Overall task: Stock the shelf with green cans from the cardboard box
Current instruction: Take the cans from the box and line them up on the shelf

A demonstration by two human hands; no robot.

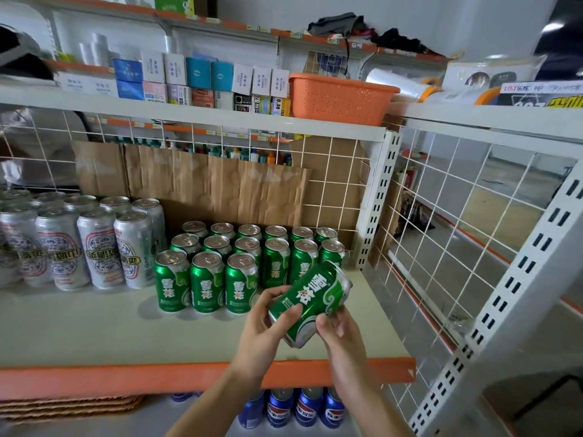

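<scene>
Both hands hold one green aluminium drinks can tilted in the air over the front right part of the pale shelf board. Its top points up and away toward the standing block of matching green cans. The left hand has fingers and thumb curled round the lower body, and the right hand pinches the base end, so neither hand is free. The can looks sealed, so it is probably full: weighty for its size, stiff at rim and base, thin-walled in the middle, smooth and somewhat slippery, and likely to dent if squeezed or knocked. The surest hold is probably one hand wrapped round the mid-body. The front row has three cans, which leaves bare board to their right, in front of the second row and just beside the held can. The white wire-grid side panel closes that gap on the right, the orange shelf edge runs along its front, and the white upper shelf sits overhead with seemingly ample headroom. Tall silver cans stand well to the left. The cardboard box is not in view.
</scene>
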